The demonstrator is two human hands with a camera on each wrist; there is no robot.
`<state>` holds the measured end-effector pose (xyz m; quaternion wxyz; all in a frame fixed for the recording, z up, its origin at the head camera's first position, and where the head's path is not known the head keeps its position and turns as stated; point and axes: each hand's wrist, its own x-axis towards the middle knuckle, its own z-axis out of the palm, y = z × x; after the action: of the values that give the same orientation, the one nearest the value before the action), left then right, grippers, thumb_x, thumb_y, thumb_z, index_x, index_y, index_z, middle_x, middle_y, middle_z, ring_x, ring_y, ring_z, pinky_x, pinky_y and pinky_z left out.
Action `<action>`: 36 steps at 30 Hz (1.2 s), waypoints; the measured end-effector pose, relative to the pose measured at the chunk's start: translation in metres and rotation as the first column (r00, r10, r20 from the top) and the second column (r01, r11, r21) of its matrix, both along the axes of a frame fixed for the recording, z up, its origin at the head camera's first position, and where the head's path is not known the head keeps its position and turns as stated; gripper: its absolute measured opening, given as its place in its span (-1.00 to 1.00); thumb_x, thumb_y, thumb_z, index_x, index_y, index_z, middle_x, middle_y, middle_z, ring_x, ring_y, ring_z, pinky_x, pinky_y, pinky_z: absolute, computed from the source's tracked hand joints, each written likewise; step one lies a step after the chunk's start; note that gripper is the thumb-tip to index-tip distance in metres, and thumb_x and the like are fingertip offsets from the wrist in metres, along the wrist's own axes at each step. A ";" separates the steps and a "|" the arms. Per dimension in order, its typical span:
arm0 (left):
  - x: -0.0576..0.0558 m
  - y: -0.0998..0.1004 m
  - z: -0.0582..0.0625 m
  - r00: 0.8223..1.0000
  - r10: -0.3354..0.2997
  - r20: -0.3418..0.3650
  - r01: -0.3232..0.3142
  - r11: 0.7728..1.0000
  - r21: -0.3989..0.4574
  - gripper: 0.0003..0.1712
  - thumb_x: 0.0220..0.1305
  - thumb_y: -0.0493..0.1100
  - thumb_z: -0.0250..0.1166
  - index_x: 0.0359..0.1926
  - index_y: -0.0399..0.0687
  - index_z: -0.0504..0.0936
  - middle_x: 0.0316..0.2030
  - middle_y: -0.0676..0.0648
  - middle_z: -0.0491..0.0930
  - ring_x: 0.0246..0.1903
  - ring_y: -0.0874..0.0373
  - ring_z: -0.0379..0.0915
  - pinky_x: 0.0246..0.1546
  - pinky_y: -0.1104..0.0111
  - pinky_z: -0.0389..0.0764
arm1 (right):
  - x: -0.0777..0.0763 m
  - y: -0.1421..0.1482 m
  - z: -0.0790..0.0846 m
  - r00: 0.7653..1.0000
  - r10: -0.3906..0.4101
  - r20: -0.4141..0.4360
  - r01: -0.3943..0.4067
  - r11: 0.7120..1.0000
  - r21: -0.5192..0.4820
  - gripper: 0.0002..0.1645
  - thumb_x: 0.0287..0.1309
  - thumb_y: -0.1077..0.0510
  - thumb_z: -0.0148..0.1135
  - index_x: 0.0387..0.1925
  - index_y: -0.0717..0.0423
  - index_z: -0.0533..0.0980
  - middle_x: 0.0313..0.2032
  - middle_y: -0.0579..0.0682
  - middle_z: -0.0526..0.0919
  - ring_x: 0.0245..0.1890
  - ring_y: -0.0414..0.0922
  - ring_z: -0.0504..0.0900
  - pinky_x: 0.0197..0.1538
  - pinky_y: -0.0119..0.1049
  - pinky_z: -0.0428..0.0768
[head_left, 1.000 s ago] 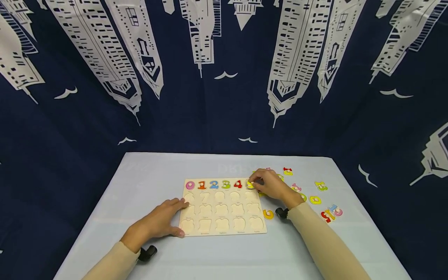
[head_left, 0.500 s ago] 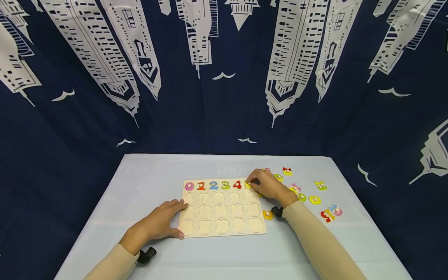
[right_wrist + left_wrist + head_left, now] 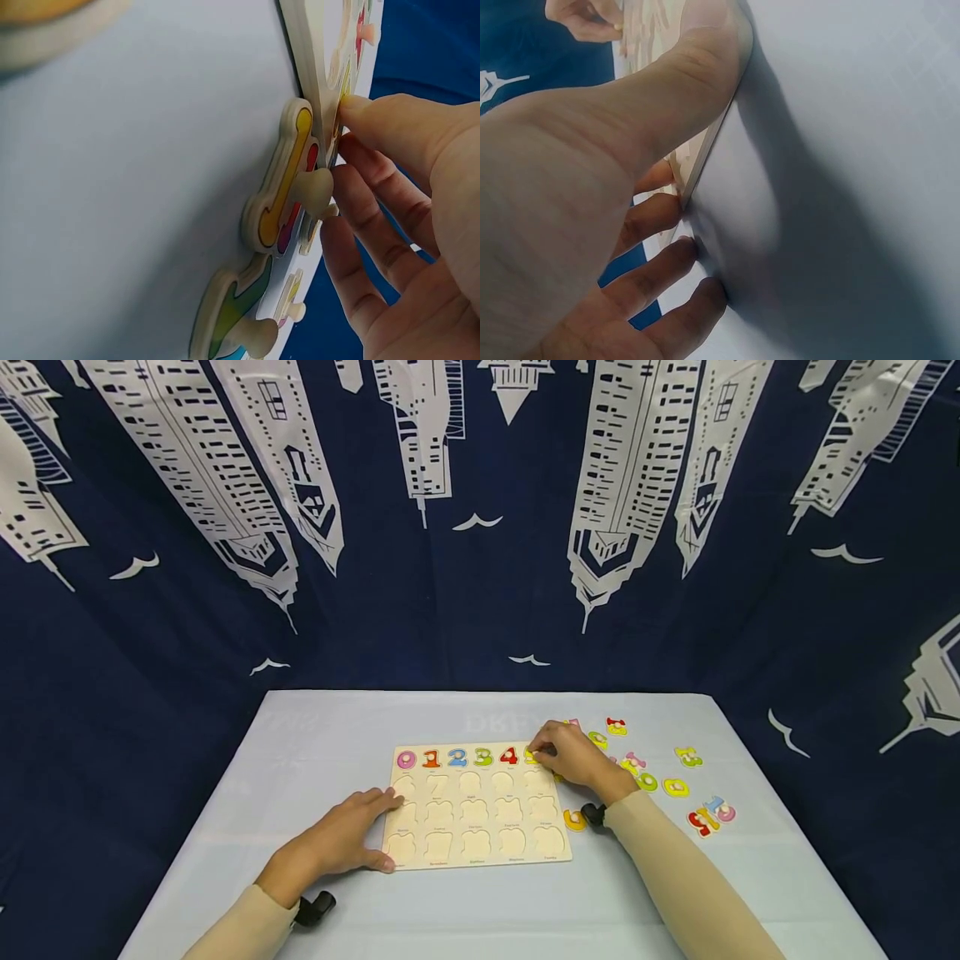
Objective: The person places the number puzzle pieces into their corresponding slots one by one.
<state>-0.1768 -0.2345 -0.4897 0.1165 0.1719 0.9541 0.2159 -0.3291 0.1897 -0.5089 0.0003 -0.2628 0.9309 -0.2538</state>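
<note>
A wooden number puzzle board [image 3: 456, 858] lies on the white table. Along its top row sit a pink 0 [image 3: 406, 760], an orange 1 [image 3: 431, 759], a blue 2 [image 3: 457, 757], a green 3 [image 3: 483, 757] and a red 4 [image 3: 508, 757]. At the row's right end, my right hand [image 3: 577, 756] pinches a yellow 5 puzzle piece [image 3: 530, 756], partly hidden by the fingers. My left hand [image 3: 337, 835] rests against the board's left edge, fingers spread, thumb [image 3: 705, 56] on the near corner.
Loose knobbed number pieces lie right of the board: a yellow-orange curved one [image 3: 575, 821], a yellow one [image 3: 676, 787], a green one [image 3: 687, 757], a red-topped one [image 3: 616, 727] and a cluster [image 3: 708, 818]. A knobbed piece [image 3: 281, 180] lies close to the board by the right fingers.
My right hand has moved slightly left with the yellow 5 piece at the top row's end, then stayed nearly still. The left hand stays at the board's edge.
</note>
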 end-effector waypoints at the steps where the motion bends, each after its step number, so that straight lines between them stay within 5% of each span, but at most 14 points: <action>1: 0.000 0.000 0.000 1.000 -0.001 0.000 0.001 1.000 -0.001 0.22 0.03 0.12 0.90 0.67 -0.10 0.57 0.68 -0.41 0.46 0.68 -0.51 0.36 0.65 -0.49 0.44 | 0.000 0.000 0.000 1.000 -0.003 0.001 0.003 1.000 0.002 -0.85 0.56 0.25 0.52 0.03 0.06 0.90 0.09 0.03 0.87 0.17 0.05 0.81 0.39 0.09 0.82; 18: 0.000 -0.002 -0.003 1.000 0.002 0.004 -0.002 1.000 0.009 0.20 0.07 0.12 0.88 0.68 -0.08 0.56 0.71 -0.37 0.44 0.70 -0.51 0.33 0.65 -0.48 0.44 | 0.034 0.030 0.010 0.998 0.022 -0.067 -0.022 1.000 -0.004 -0.65 0.48 0.18 0.62 0.23 0.05 0.85 0.18 0.00 0.84 0.15 0.03 0.80 0.34 0.16 0.76; 25: 0.001 -0.003 -0.005 1.000 0.005 0.001 -0.005 1.000 0.004 0.22 0.06 0.13 0.88 0.68 -0.08 0.56 0.71 -0.37 0.44 0.70 -0.51 0.34 0.65 -0.48 0.45 | 0.061 0.053 0.011 0.998 0.064 0.028 -0.063 0.997 -0.039 -0.66 0.43 0.16 0.67 0.18 -0.03 0.86 0.12 -0.11 0.85 0.05 -0.08 0.77 0.18 -0.10 0.81; 29: 0.001 -0.002 -0.005 1.000 0.001 0.001 -0.001 1.000 0.001 0.22 0.05 0.14 0.88 0.68 -0.08 0.56 0.70 -0.39 0.44 0.69 -0.51 0.34 0.66 -0.47 0.45 | 0.074 0.066 0.011 0.991 0.103 0.089 -0.096 0.993 -0.074 -0.64 0.40 0.06 0.72 0.17 -0.15 0.87 0.08 -0.22 0.88 0.07 -0.17 0.78 0.26 -0.16 0.81; 36: 0.001 -0.002 -0.002 1.000 -0.003 -0.004 0.003 1.000 -0.002 0.22 0.06 0.14 0.88 0.69 -0.07 0.56 0.70 -0.37 0.45 0.69 -0.50 0.34 0.64 -0.48 0.45 | 0.087 0.081 0.005 0.967 0.172 0.186 -0.147 0.979 -0.141 -0.65 0.36 0.02 0.76 0.12 -0.20 0.87 0.06 -0.19 0.87 -0.02 -0.08 0.78 0.17 -0.30 0.80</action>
<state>-0.1759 -0.2366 -0.4919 0.1149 0.1734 0.9543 0.2145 -0.2423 0.2705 -0.5043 0.0963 -0.3101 0.8841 -0.3361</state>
